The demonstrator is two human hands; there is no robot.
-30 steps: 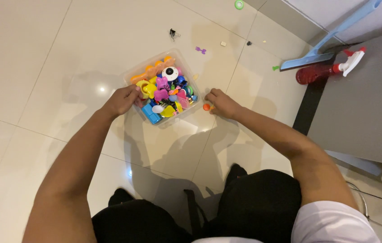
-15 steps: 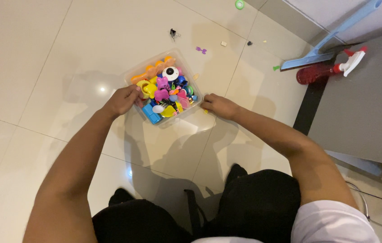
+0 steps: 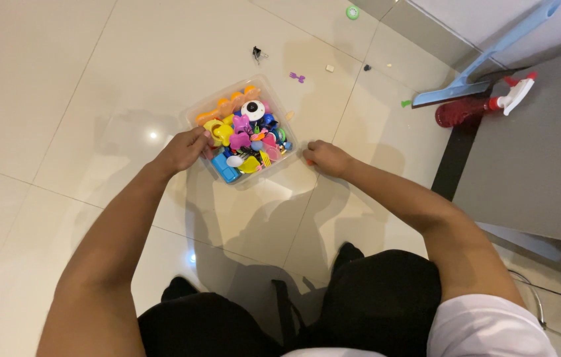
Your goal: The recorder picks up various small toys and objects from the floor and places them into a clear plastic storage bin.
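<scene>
A clear plastic box (image 3: 274,166) full of small colourful toy pieces sits on the pale tiled floor in front of my knees. My left hand (image 3: 184,149) grips the box's near left rim, thumb inside among the toys. My right hand (image 3: 325,157) rests on the floor just right of the box, fingers curled over a small orange toy piece (image 3: 307,162), of which only a sliver shows.
A red spray bottle (image 3: 472,111) and a blue long-handled squeegee (image 3: 472,78) lie at the right by a grey mat (image 3: 538,152). Beyond the box lie a black clip (image 3: 257,53), a purple piece (image 3: 297,77) and a green ring (image 3: 352,12).
My right fingers have closed over the orange piece, which showed plainly at my fingertips a second ago. My left hand and the box have stayed put.
</scene>
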